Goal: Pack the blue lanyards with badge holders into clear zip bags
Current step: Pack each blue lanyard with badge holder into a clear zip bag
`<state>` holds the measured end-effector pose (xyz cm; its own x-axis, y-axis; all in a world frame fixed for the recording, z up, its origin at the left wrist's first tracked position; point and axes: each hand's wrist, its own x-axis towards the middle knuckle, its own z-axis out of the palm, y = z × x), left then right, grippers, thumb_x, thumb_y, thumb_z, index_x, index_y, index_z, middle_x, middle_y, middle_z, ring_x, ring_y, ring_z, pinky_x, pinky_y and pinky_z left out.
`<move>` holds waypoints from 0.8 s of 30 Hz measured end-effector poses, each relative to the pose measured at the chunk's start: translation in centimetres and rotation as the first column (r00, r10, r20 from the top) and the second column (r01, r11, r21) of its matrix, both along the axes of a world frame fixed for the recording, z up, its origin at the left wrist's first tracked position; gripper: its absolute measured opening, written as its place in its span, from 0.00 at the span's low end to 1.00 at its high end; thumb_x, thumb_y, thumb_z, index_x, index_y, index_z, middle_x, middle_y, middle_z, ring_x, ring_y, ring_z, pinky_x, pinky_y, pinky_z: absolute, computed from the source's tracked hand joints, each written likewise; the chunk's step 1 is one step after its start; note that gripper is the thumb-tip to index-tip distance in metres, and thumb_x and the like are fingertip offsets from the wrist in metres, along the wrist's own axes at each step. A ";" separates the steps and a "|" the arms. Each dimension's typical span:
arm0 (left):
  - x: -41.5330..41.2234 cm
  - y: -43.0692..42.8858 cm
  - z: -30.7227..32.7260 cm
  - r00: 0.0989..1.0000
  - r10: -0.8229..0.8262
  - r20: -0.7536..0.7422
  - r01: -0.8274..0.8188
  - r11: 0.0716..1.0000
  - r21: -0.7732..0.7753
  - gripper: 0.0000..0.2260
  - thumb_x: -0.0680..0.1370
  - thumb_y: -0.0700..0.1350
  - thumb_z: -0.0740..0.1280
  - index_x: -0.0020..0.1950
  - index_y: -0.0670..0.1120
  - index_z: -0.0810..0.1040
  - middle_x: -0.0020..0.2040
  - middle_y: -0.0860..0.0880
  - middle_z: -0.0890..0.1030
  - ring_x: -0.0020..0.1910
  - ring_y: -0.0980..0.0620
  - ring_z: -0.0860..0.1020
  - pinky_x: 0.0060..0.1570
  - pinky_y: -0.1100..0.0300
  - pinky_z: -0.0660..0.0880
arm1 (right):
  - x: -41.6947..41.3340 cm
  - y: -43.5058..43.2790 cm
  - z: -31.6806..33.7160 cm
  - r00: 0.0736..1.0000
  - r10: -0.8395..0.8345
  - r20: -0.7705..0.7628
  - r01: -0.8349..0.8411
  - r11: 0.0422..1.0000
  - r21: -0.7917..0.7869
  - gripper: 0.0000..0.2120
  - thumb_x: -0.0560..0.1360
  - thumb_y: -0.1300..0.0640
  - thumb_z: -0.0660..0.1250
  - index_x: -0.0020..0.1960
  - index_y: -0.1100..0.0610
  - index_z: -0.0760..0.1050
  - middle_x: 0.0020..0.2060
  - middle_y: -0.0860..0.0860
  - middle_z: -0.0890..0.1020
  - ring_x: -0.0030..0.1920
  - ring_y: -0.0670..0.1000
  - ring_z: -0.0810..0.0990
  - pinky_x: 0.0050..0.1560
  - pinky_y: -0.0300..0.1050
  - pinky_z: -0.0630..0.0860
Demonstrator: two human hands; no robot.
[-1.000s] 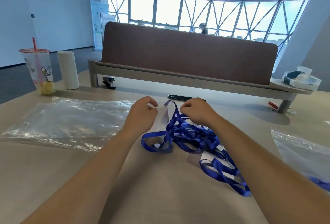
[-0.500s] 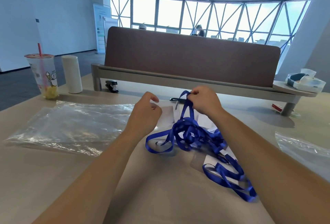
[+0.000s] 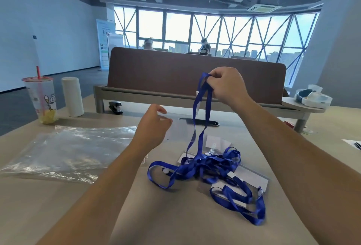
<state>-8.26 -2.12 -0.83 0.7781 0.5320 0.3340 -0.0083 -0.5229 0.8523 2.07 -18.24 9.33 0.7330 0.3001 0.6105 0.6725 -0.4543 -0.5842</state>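
My right hand [image 3: 227,86] is raised above the table and pinches the top loop of one blue lanyard [image 3: 202,112], which hangs down into a tangled pile of blue lanyards [image 3: 211,166]. Clear badge holders with white cards [image 3: 252,178] lie under and around that pile. Lower and to the left, my left hand [image 3: 154,127] pinches the edge of a clear badge holder [image 3: 180,129] that hangs on the lifted lanyard. A clear zip bag [image 3: 72,151] lies flat on the table to the left of my left forearm.
A drink cup with a red straw [image 3: 42,100] and a white cylinder [image 3: 72,96] stand at the far left. A black stapler [image 3: 115,106] sits by the brown desk divider [image 3: 195,73]. A black cable slot [image 3: 211,122] is behind the lanyards. A shelf at right holds white items [image 3: 312,98].
My right hand has risen well above the table, pulling one lanyard up out of the pile. My left hand has lifted slightly with the badge holder.
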 end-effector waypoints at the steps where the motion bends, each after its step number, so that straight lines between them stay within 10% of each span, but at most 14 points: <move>1: 0.0 -0.1 0.1 1.000 0.021 0.003 -0.021 1.000 0.018 0.10 0.81 0.45 0.66 0.61 0.49 0.72 0.53 0.51 0.74 0.40 0.54 0.75 0.28 0.72 0.68 | -0.2 0.0 0.1 1.000 -0.002 -0.004 0.002 1.000 -0.014 0.09 0.77 0.59 0.64 0.40 0.55 0.79 0.36 0.50 0.82 0.38 0.50 0.81 0.37 0.43 0.78; 5: 0.0 0.4 -0.5 0.996 0.086 0.033 -0.088 0.995 0.049 0.05 0.81 0.43 0.64 0.57 0.47 0.75 0.54 0.51 0.76 0.49 0.54 0.74 0.45 0.64 0.71 | -0.6 -0.3 -0.1 0.982 0.081 -0.172 -0.080 0.997 0.010 0.08 0.77 0.60 0.64 0.40 0.56 0.78 0.38 0.53 0.83 0.39 0.51 0.81 0.41 0.45 0.79; 8: -0.1 0.6 -1.1 0.994 0.100 0.038 -0.100 0.995 -0.009 0.07 0.82 0.41 0.62 0.59 0.49 0.72 0.53 0.50 0.75 0.45 0.53 0.75 0.39 0.66 0.73 | -1.0 -0.7 -0.9 0.922 0.183 -0.342 -0.203 0.979 -0.022 0.05 0.78 0.61 0.65 0.45 0.60 0.78 0.39 0.56 0.84 0.37 0.51 0.84 0.39 0.43 0.82; 15: 0.3 -0.6 -1.1 0.997 -0.059 0.056 0.048 0.982 0.181 0.12 0.83 0.39 0.59 0.58 0.49 0.80 0.53 0.56 0.77 0.50 0.58 0.75 0.38 0.82 0.66 | -1.4 0.1 -3.9 0.933 0.184 -0.309 -0.285 0.902 -0.324 0.05 0.77 0.57 0.68 0.47 0.57 0.82 0.39 0.52 0.84 0.38 0.51 0.83 0.41 0.43 0.80; 24: 1.0 -1.5 -1.3 0.999 -0.042 0.012 0.038 0.974 0.221 0.10 0.79 0.49 0.68 0.56 0.47 0.83 0.47 0.53 0.81 0.40 0.59 0.75 0.40 0.67 0.69 | -2.0 1.0 -5.9 0.951 0.194 -0.240 -0.284 0.854 -0.436 0.05 0.78 0.57 0.67 0.50 0.54 0.81 0.39 0.49 0.82 0.37 0.47 0.79 0.36 0.36 0.73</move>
<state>-7.27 -3.59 -2.16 0.7907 0.4123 0.4526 -0.0459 -0.6972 0.7154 0.05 -17.27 3.43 0.6857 0.6932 0.2221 0.6981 -0.5401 -0.4700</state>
